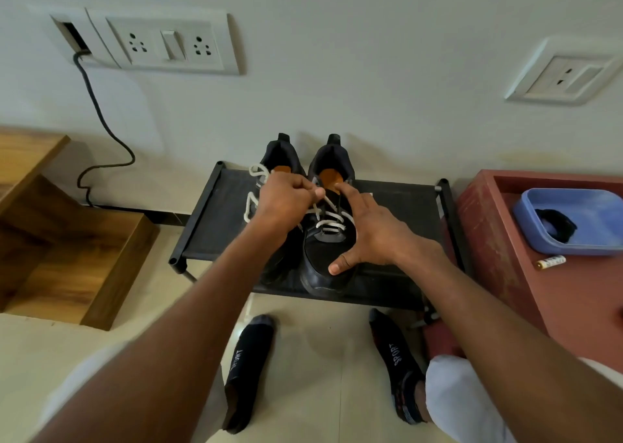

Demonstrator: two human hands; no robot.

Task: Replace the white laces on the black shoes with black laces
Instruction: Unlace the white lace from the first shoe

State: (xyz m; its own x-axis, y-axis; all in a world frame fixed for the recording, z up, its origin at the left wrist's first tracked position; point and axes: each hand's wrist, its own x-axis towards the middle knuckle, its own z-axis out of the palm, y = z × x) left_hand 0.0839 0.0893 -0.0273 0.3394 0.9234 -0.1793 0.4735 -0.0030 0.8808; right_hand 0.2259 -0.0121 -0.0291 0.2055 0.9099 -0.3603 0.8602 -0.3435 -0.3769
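My left hand (283, 200) pinches a strand of white lace (332, 222) between curled fingers, over the two shoes. My right hand (365, 230) lies spread on the right shoe (325, 264), fingers straight along its far side, thumb on the toe.

Hidden: my left hand and wrist cover most of the left shoe (279, 154); only its heel, some orange insole and a dim stretch of toe show. Where the pinched strand ends, I cannot tell. A loose loop of lace (254, 186) hangs out left of my hand.

Both shoes are black, heels to the wall, toes to me, side by side on a low black rack (209, 220). White lace crosses the right shoe's lower eyelets.

Right: a red table (573, 294), cut off by the frame, with a blue tray (590, 247) holding something black, possibly laces, hard to make out. A battery (551, 262) lies just beside the tray.
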